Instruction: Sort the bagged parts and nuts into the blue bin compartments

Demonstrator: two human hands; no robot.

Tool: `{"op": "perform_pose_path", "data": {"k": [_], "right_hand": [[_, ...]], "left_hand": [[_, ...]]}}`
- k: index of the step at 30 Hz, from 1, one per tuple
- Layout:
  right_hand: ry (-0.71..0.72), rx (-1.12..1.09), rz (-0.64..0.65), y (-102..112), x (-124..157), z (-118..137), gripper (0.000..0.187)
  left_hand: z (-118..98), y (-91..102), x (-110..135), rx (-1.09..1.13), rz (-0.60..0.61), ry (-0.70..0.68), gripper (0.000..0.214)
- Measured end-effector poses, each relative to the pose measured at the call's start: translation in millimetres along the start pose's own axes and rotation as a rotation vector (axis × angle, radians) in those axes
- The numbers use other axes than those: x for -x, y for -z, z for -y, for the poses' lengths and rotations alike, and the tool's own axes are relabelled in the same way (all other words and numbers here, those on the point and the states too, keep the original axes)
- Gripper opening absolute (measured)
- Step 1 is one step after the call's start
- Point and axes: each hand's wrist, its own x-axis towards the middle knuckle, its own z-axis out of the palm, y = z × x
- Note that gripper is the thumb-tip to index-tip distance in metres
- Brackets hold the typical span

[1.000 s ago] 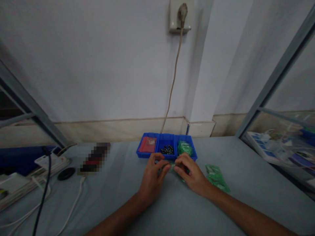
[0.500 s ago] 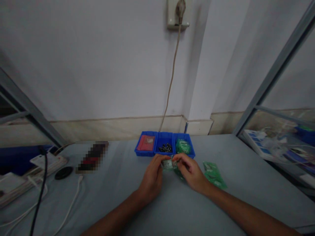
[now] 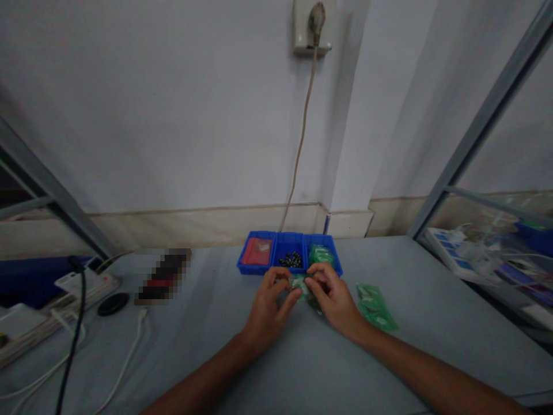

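Observation:
A small clear, greenish plastic bag is stretched between my two hands above the table, just in front of the blue trays. My left hand has its fingers curled, thumb and fingertips at the bag's left edge. On the other side my right hand pinches the bag between thumb and fingers; its lower part hangs beneath that hand. What the bag contains is too small to make out. Right of my right hand lies a green plastic bag flat on the table.
Three joined blue trays hold a red bag, small black-and-silver parts and green bags. Leftward are a pixelated object, a black disc, a white cable and a power strip. Metal frames stand at both sides.
My left thumb has dropped and moved right, and its fingers are more bent. The bag's left part has shifted slightly right and looks more bunched. Both hands stay in front of the trays.

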Motion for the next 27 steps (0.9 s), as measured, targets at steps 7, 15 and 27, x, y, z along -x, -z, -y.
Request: {"op": "perform_pose_path", "data": {"k": [7, 15, 27], "right_hand": [[-0.011, -0.008, -0.09, 2, -2, -2, 0.021], [0.037, 0.12, -0.028, 5, 0, 7, 0.032], [0.224, 0.228, -0.01, 6, 0, 7, 0.025]], "left_hand": [[-2, 5.0, 3, -0.081, 0.064, -0.184, 0.009], [7, -1.5, -1, -0.137, 0.014, -0.144, 0.023], [8, -0.9, 1, -0.153, -0.055, -0.021, 0.007]]}}
